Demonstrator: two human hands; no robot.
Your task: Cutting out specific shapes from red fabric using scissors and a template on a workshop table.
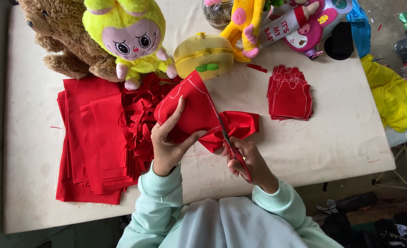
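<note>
Your left hand (166, 144): fingers pinching red cloth (189, 110). Your right hand (249, 160): fingers curled through scissors (231, 147), blades in the cloth. Cut pieces (290, 94) stacked apart on table (332, 138).

Toy-sewing workshop, cut red fabric stacks (290, 94), plush toys (132, 39)

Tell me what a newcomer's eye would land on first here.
At the table's centre, the left hand holds up a piece of red fabric while the right hand works red-handled scissors into it. A yellow plush doll sits at the far edge, and a stack of red fabric sheets lies left.
</note>
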